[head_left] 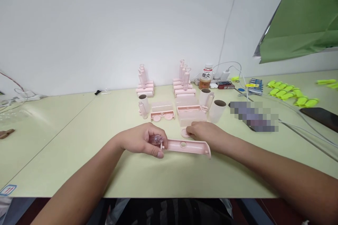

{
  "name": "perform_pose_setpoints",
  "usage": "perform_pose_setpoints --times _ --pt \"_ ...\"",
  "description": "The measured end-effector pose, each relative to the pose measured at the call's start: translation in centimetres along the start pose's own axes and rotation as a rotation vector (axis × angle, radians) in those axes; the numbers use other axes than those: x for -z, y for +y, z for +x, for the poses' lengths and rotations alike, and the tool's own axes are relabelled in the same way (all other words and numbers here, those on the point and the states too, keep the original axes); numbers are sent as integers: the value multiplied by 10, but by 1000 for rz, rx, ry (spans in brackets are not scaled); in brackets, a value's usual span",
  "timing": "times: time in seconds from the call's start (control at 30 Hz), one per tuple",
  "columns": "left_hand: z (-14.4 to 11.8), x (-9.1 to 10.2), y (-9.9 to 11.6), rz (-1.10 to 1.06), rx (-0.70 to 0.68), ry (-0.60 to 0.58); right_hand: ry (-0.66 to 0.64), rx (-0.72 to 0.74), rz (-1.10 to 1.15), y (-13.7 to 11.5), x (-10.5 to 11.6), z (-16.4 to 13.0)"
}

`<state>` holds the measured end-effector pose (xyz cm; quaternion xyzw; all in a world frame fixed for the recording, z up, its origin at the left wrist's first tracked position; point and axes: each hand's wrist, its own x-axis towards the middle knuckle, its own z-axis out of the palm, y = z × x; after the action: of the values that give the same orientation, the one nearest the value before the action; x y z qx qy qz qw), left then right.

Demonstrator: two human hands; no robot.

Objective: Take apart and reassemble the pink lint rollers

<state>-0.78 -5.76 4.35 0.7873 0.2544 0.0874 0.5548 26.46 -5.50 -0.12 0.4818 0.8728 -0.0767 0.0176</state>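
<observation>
My left hand [144, 140] is closed around one end of a long pink trough-shaped plastic holder [194, 146]. Its hollow side, with a round hole in the middle, faces me. A clear knob-like piece [157, 139] shows between thumb and fingers of the same hand. To the right, my right hand [202, 131] reaches past the holder to the table, its curled fingers pinching the edge of a flat pink disc [185, 133]. Just beyond lie another pink holder [162, 115] with two discs at its ends and a pink holder [189, 109] beside clear covers.
Pink upright tubes [186, 79] and stacked rolls stand near the wall. White cardboard-cored rolls [218, 110], a drink bottle [206, 76] and cables sit behind my right hand. Yellow-green clips [286, 92] and a dark phone [323, 119] lie at far right.
</observation>
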Motion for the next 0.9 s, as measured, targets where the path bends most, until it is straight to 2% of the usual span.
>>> perform_pose_setpoints --times 0.07,0.17,0.23,0.33,0.57,0.7,0.9 --pt "0 2 0 4 -29 66 5 41 115 -3 2 -3" --pt "-1 6 -1 21 -69 190 46 3 292 -9 2 -7" --pt "-2 9 -2 42 -77 257 27 32 243 -12 2 -8" --pt "-5 14 -2 110 -33 304 7 159 29 -15 1 -8" --pt "-4 14 -1 408 169 273 8 306 -85 -19 0 -9" --pt "4 4 -3 628 200 204 -9 340 -100 -26 0 -13" --pt "15 -15 -5 742 206 158 49 399 -209 -38 -8 -20"
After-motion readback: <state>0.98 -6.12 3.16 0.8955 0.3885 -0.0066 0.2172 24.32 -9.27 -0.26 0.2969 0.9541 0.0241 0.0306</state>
